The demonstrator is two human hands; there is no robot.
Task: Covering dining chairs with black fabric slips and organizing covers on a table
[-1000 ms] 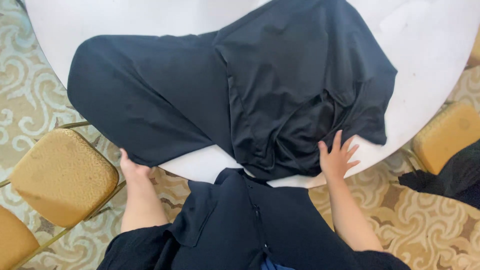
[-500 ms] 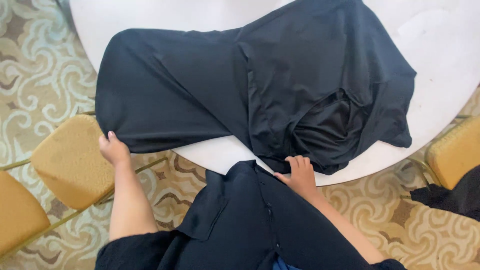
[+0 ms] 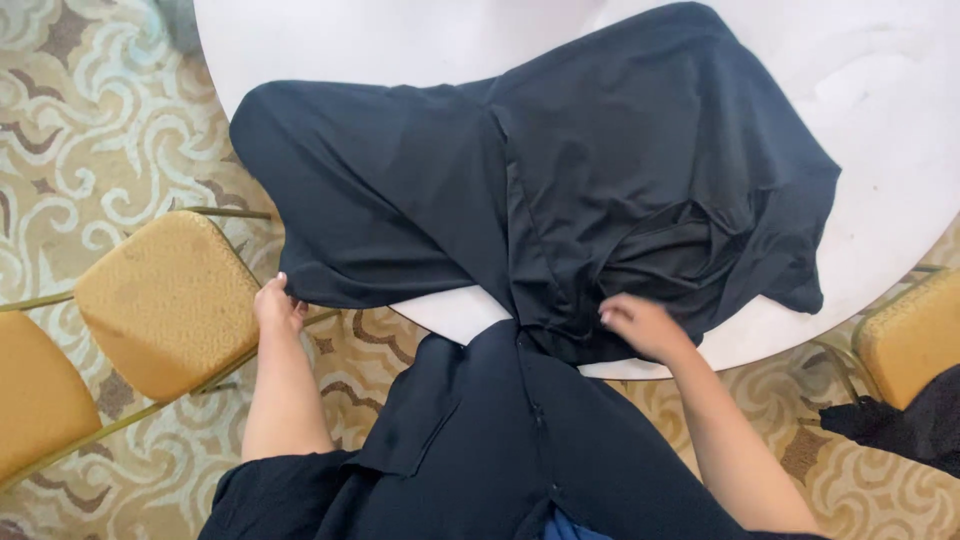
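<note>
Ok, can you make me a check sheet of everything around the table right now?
Surface: round white table, mostly covered by cloth.
Job's things: black garment spread out, one part hanging over the near edge.
Clutter: nothing seen.
Hands: left hand at the garment's hanging left edge; right hand on bunched folds near the table edge.
Cables: nothing seen.
Surroundings: gold padded chairs on both sides, patterned carpet, dark cloth on the right chair.

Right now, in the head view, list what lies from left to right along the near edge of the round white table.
Mustard padded chair → left hand gripping the black fabric garment → right hand on it → second mustard chair.
</note>
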